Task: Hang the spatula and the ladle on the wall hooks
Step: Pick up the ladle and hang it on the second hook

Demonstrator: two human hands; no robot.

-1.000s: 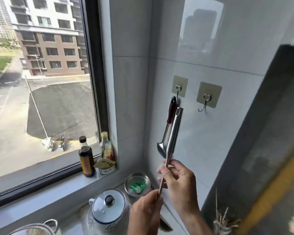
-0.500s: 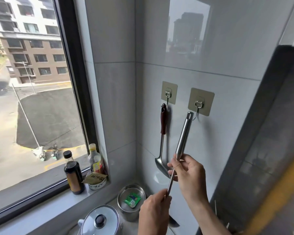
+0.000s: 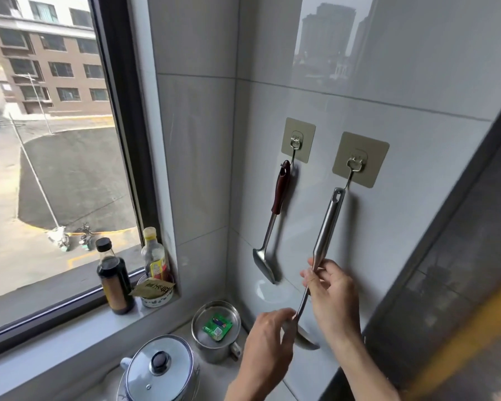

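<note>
- The steel ladle (image 3: 327,227) is raised with its handle hole at the tip of the right wall hook (image 3: 355,166); whether it is seated cannot be told.
- Right hand (image 3: 330,293) pinches the handle base to steer the hole; left hand (image 3: 269,337) grips the shaft above the bowl, carrying the weight.
- The spatula (image 3: 275,215) hangs from the left wall hook (image 3: 296,141), task half complete.

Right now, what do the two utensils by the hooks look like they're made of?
The ladle held by both hands looks like brushed stainless steel throughout: silvery, with soft reflections. The hanging spatula has a similar shiny metal shaft and blade, but its dark reddish-brown grip looks like glossy plastic or lacquered wood; I cannot tell which.
</note>
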